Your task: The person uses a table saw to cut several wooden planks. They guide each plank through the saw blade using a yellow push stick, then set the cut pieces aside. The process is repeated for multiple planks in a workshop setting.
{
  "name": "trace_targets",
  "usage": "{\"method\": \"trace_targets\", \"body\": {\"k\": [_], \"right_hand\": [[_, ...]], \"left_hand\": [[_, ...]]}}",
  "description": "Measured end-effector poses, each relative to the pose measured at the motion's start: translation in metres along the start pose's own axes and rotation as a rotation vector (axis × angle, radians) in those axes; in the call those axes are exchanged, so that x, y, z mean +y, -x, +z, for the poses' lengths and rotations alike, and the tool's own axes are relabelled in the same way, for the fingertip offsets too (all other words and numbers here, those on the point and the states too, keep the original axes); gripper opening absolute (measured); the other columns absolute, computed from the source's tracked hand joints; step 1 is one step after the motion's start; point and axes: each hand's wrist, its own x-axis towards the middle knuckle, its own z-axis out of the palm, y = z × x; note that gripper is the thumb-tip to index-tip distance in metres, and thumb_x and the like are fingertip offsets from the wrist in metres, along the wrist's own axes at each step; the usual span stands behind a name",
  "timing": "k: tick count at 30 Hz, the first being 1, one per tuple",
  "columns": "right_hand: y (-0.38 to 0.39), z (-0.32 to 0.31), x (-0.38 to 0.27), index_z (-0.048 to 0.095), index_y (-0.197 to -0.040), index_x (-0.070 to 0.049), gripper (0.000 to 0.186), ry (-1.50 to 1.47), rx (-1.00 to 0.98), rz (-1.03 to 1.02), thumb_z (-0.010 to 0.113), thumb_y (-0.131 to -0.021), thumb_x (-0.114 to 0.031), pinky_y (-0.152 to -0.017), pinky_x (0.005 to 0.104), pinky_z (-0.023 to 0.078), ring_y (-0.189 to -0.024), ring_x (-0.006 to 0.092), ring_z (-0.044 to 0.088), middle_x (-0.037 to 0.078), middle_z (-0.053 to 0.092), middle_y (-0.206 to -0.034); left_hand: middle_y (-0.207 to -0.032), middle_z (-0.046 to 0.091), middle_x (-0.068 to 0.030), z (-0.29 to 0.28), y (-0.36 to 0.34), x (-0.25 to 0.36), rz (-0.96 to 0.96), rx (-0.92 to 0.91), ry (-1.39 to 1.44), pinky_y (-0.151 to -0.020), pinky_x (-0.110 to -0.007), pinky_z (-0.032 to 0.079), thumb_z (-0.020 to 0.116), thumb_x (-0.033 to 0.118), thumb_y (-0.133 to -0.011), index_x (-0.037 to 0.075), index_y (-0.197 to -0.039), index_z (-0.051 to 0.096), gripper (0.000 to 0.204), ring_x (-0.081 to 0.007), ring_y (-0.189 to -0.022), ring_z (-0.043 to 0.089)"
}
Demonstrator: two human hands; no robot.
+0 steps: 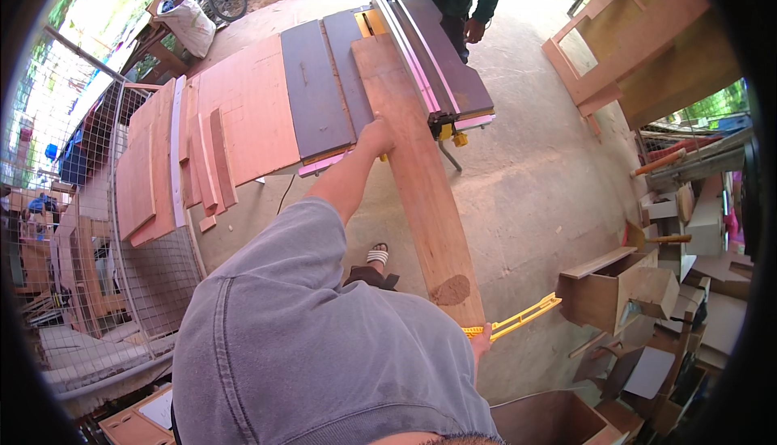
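A long reddish-brown wooden plank runs from the table saw back toward my body. Its far end rests on the saw's top, alongside the metal rail fence. On the plank's left edge, just before the saw table, my left hand grips the wood, its fingers partly hidden. Down at the near end, my right hand is closed on a yellow push stick, which lies against the plank's end and sticks out to the right. A dark rough patch marks the plank near that end.
Another person in dark green stands beyond the saw. Left of it, a pink-brown panel bears loose strips. Wire mesh stands at left. Wooden boxes crowd the right, below a large wooden frame. My sandalled foot is below.
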Motion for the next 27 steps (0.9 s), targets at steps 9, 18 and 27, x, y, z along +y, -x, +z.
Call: {"method": "trace_targets", "body": {"k": [9,18,27], "right_hand": [[0.004,0.009,-0.001,0.052,-0.135,-0.001,0.051,-0.039,-0.028,0.006,0.067,-0.094,-0.026,-0.080,0.0476,0.057,-0.096,0.0279,0.066,0.014,0.063,-0.114],[0.023,0.021,-0.012,0.051,-0.135,-0.003,0.047,-0.042,-0.039,0.017,0.065,-0.096,-0.026,-0.083,0.0470,0.056,-0.099,0.0270,0.065,0.013,0.062,-0.114],[0.019,0.024,-0.008,0.052,-0.130,-0.002,0.043,-0.082,-0.071,0.001,0.065,-0.097,-0.025,-0.078,0.0456,0.056,-0.093,0.0256,0.066,0.012,0.063,-0.110]], "left_hand": [[-0.113,0.071,-0.0308,-0.017,0.005,0.004,0.026,-0.024,-0.030,-0.093,-0.044,0.057,0.077,0.023,-0.083,-0.019,-0.154,0.014,0.104,-0.0407,-0.111,0.070],[-0.113,0.071,-0.0310,-0.034,0.012,0.014,-0.029,-0.077,0.013,-0.090,-0.044,0.059,0.072,0.015,-0.085,-0.021,-0.153,0.015,0.096,-0.0401,-0.109,0.071],[-0.115,0.071,-0.0292,-0.032,0.000,0.011,-0.043,-0.098,0.006,-0.091,-0.043,0.059,0.076,0.017,-0.083,-0.020,-0.154,0.011,0.103,-0.0385,-0.110,0.071]]}}
